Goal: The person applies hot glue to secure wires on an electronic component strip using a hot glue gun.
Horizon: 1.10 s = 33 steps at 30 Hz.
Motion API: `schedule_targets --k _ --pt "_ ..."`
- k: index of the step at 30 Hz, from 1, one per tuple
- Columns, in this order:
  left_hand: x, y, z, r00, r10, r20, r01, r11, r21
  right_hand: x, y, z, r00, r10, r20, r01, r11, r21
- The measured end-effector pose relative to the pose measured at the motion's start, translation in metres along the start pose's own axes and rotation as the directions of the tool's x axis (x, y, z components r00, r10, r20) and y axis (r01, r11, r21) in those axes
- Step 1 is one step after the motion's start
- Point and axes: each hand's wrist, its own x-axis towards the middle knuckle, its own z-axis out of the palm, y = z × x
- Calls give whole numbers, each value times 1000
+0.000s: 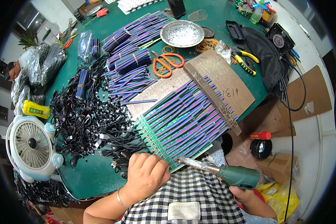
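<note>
My right hand [242, 194] grips a green-handled soldering iron [239, 177]. Its silvery tip touches or sits just above the lower corner of a green circuit board panel [155, 140]. Close to that corner, my left hand [147, 172] is curled closed at the panel's near edge; whatever its fingers hold is hidden. Rows of multicoloured ribbon wires [190, 115] run from the panel toward the upper right. Across their far ends lies a worn flat bar [212, 98], on a brown board [231, 80] with handwriting.
Black USB cables [78, 119] heap up left of the panel, beside a white fan [33, 143]. Beyond lie orange-handled scissors [168, 65], bundled ribbon wires [132, 61] and a metal bowl [182, 33] of silvery bits. Yellow-black pliers [245, 61] are at the right. Another person [16, 69] is at the far left.
</note>
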Motion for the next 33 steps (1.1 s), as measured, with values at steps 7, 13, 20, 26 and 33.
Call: schedule_targets --k 7,13,20,26,33 --pt "9 -13 -21 977 62 206 -20 979 -201 6 -13 2 998 -59 2 59 993 -99" --pt "17 -16 -19 950 96 297 14 938 -347 13 -9 2 999 9 -41 -2 984 178" --pt "19 -7 -11 979 82 188 -27 960 -280 17 -16 15 986 -40 -164 82 962 260" --pt "21 0 -4 983 32 178 -1 985 -172 19 -16 15 987 -28 -157 68 965 255" --pt "18 4 4 992 18 126 -14 999 -35 20 -13 17 986 -4 -165 52 956 288"
